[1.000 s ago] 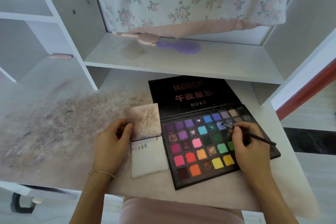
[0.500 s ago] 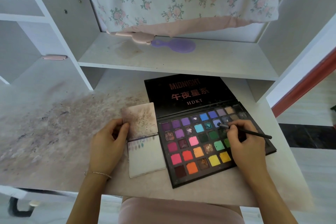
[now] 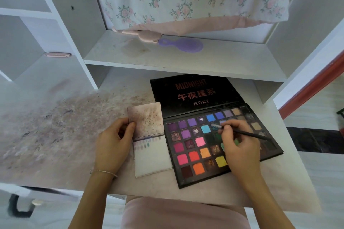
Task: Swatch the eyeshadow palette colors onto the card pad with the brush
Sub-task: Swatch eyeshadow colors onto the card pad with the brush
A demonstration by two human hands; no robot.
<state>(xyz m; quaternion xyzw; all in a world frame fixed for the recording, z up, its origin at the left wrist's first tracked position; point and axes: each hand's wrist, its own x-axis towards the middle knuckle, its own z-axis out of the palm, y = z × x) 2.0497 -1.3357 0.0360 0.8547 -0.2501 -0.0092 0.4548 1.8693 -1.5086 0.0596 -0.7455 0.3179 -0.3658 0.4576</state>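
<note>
Since a second ago the brush tip has slid left along the upper rows, from the pale purple pan toward the teal shimmer pan, while the other hand has kept its place on the pad. The right hand [image 3: 240, 147] pinches the thin black-handled makeup brush [image 3: 249, 134] near its ferrule, fingers curled round it; the handle runs back and to the right over the pans, the bristles pointing left and resting at the teal pan of the open black multicolour eyeshadow palette [image 3: 195, 154]. The small white card pad [image 3: 152, 160] lies just left of the palette, touching its edge, so a loaded brush must travel left and slightly toward the person, tip leading. The left hand [image 3: 111, 147] grips the pad's stained, flipped-up cover sheet [image 3: 147, 119], thumb on its edge, baring the page with a short row of swatches along its top.
</note>
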